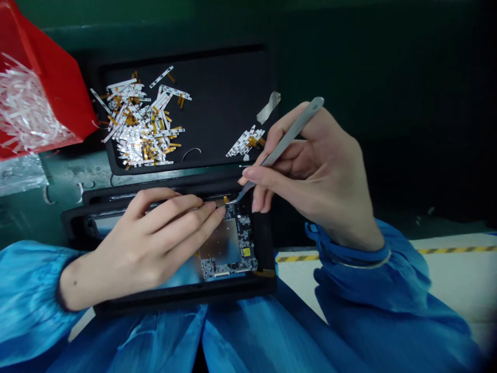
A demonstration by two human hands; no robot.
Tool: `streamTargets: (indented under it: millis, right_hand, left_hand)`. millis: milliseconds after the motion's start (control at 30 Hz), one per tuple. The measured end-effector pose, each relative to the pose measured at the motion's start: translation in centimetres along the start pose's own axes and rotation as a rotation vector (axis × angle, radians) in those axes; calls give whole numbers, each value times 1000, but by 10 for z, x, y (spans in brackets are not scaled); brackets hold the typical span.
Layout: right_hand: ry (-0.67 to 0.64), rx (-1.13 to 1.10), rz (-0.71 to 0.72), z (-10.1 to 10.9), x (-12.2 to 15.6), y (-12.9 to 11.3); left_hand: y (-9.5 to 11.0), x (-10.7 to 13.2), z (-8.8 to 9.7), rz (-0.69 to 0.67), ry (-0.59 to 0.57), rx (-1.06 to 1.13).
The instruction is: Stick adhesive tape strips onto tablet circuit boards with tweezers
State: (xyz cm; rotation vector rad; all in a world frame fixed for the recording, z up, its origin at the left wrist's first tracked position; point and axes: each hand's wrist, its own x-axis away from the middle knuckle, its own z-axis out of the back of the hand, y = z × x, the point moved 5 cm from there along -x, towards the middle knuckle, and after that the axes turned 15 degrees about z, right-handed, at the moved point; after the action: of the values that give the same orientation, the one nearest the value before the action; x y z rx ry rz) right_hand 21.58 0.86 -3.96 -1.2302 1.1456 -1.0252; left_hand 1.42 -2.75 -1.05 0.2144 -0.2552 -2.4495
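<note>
My right hand (314,176) pinches a pair of metal tweezers (291,133) between thumb and fingers. Their tips reach down to a small gold flex tab (226,199) at the upper edge of a circuit board (244,235). My left hand (155,246) lies over the open device with its fingers stretched out, fingertips resting by that same edge. The board has a silver metal plate (223,241) and a yellow patch (246,252). A black foam tray (267,282) surrounds the device. My left palm and fingers cover much of the device's left part.
Behind lies a black tray (217,103) with a heap of white-and-gold flex strips (145,124) and a smaller strip group (246,141). A red bin (58,77) of white scraps (27,109) stands at left, above a clear plastic bag (21,173). Yellow-black tape (298,258) marks the edge.
</note>
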Motion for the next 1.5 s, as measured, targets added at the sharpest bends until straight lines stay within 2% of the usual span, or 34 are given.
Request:
streamTargets:
  millis: [233, 400, 500, 567, 667, 733, 833, 933, 1067, 1133, 1200, 1267, 1367, 1500]
  right_hand:
    - [-31, 4, 29, 0, -1, -2]
    - [-15, 11, 32, 0, -1, -1]
    - [18, 14, 42, -3, 2, -4]
    - [93, -10, 82, 0, 9, -8]
    - [275, -66, 154, 14, 31, -15]
    - [347, -51, 163, 24, 54, -17]
    - [290, 32, 123, 25, 92, -16]
    - [171, 262, 63, 12, 124, -14]
    - [196, 528, 32, -9, 151, -10]
    - [253, 581, 65, -16, 157, -8]
    - [308, 629, 117, -20, 161, -7]
    - [349, 657, 174, -23, 163, -7]
    - [380, 660, 240, -26, 162, -8]
    - [381, 643, 274, -28, 160, -7]
  left_hand:
    - [-3, 0, -2, 5, -21, 1]
    - [5, -1, -1, -131, 33, -135]
    - [10, 0, -2, -190, 36, -198]
    - [9, 1, -1, -166, 65, -189]
    - [3, 2, -1, -74, 69, -174]
    - [-1, 2, -3, -39, 37, -167]
    - [1, 1, -5, -106, 36, -220]
    - [14, 0, -5, -198, 74, -354]
    - [26, -2, -5, -193, 41, -516]
    - [25, -2, -3, -198, 59, -481]
    - [16, -3, 1, -179, 82, -340]
    - [2, -7, 4, -79, 95, -198]
    - [-18, -13, 6, 86, 134, -120]
    - [-24, -23, 4, 126, 127, -32]
